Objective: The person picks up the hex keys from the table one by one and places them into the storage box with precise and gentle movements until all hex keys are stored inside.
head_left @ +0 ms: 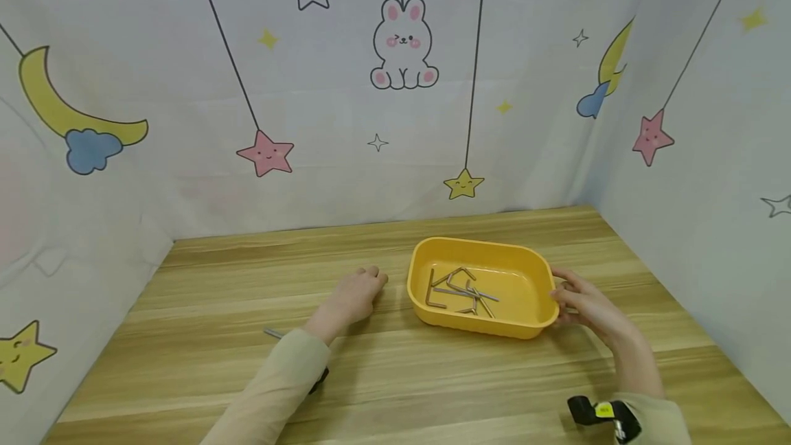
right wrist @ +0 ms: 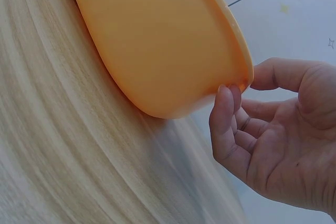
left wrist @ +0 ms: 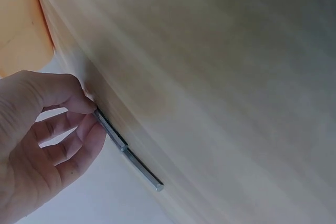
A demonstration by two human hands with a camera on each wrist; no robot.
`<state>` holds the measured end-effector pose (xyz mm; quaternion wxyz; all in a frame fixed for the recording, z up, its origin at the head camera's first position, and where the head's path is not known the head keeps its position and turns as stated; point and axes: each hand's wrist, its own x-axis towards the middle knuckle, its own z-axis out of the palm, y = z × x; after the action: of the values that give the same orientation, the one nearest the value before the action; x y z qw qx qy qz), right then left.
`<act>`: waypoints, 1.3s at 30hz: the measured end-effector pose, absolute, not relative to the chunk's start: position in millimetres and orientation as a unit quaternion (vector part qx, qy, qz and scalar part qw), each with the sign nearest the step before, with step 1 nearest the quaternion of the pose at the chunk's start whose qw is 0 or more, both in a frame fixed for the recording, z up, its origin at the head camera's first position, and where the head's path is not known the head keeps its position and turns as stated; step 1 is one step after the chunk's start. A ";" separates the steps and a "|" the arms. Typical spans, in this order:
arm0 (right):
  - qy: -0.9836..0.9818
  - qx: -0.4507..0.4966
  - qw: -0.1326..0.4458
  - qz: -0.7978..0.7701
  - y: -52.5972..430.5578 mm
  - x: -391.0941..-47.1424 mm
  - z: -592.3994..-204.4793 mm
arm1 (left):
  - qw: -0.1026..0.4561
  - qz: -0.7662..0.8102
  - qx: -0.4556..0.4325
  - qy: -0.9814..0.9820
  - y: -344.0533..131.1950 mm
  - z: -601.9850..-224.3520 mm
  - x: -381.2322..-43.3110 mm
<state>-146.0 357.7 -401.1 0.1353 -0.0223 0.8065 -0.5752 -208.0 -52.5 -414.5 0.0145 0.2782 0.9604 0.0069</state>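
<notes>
A yellow plastic tray [head_left: 537, 287] stands on the table with several bent metal hex keys [head_left: 454, 287] lying loose inside. My right hand [head_left: 583, 304] holds the tray's right end, fingers bent against its rim and outer wall in the right wrist view. Left of the tray, my left hand [head_left: 352, 301] is low over the table. In the left wrist view, its thumb and fingers pinch the end of a dark metal hex key [left wrist: 110, 131]. A second metal length [left wrist: 144, 170] continues its line; whether it is a separate piece I cannot tell.
A grey metal rod [head_left: 273, 333] shows on the wooden table [head_left: 204, 294] beside my left sleeve, partly hidden by it. A patterned white cloth [head_left: 346, 184] stands along the back and both sides of the table.
</notes>
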 end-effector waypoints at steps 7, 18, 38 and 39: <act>0.805 -0.024 0.138 -0.577 357.2 -147.6 -398.3 | 0.013 0.009 0.284 0.959 -52.5 -414.6 -207.4; 0.804 -0.024 0.140 -0.578 356.7 -147.2 -397.1 | -0.013 0.003 0.297 0.955 -53.0 -414.6 -204.1; 0.803 -0.020 0.140 -0.580 354.8 -144.9 -395.6 | -0.030 0.018 0.316 0.948 -50.7 -405.6 -193.0; 0.802 -0.018 0.141 -0.580 354.7 -144.8 -395.7 | -0.032 0.020 0.318 0.947 -50.7 -405.6 -192.5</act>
<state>-144.8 354.7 -395.7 0.1407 -0.0181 0.8022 -0.5799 -192.5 -50.7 -405.6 -0.0319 0.3182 0.9473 0.0197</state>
